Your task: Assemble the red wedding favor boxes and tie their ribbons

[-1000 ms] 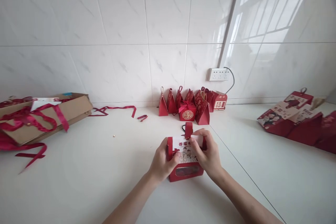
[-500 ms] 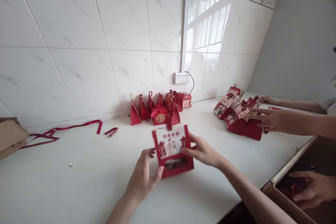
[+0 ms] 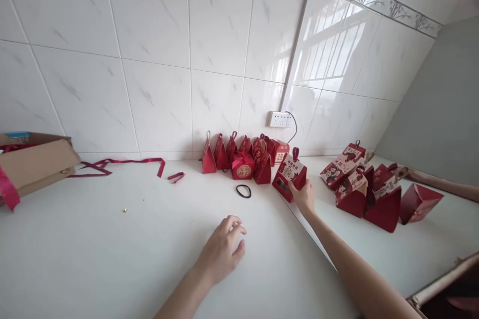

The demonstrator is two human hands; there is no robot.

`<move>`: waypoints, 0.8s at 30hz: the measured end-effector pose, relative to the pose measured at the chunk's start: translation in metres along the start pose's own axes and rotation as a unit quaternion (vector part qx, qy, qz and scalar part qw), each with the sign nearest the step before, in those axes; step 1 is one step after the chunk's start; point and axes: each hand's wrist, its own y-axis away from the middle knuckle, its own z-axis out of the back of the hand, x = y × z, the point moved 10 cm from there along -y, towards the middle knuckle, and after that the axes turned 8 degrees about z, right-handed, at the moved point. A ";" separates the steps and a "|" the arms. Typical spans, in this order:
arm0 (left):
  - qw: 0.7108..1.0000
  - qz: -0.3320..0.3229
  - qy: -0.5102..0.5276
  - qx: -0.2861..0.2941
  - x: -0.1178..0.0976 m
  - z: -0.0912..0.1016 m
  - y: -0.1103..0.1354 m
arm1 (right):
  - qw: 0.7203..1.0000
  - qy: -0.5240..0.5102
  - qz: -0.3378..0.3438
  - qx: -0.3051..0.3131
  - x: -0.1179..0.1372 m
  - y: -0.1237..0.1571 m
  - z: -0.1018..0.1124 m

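Observation:
My right hand (image 3: 304,196) reaches far forward and grips the lower corner of a red gift box (image 3: 290,176) with a white printed label and a red loop handle. The box rests tilted on the white counter (image 3: 112,249), beside a row of small red triangular boxes (image 3: 239,157) against the wall. My left hand (image 3: 221,249) hovers just over the counter nearer me, fingers loosely curled and apart, holding nothing. A black hair tie (image 3: 243,191) lies between the two hands.
More red gift boxes (image 3: 368,187) stand grouped at the right, with another person's arm (image 3: 441,185) behind them. A cardboard box (image 3: 35,164) and red ribbons (image 3: 119,163) lie at the left. A wall socket (image 3: 280,119) sits above the boxes. A carton edge (image 3: 441,284) shows bottom right.
My right hand has carried the labelled red box away from me and set it by the row at the wall. My left hand let go and stayed near. The hair tie is now uncovered.

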 end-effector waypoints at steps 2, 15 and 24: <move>1.000 -0.002 -0.004 0.003 0.000 -0.003 0.000 | 1.000 0.017 0.000 0.012 -0.002 -0.001 -0.012; 0.998 -0.002 -0.038 0.040 -0.005 -0.010 0.003 | 0.989 0.095 0.051 0.102 0.003 -0.033 -0.085; 0.998 0.020 -0.037 0.049 0.004 -0.005 0.000 | 0.931 0.215 0.130 0.263 0.035 -0.056 -0.068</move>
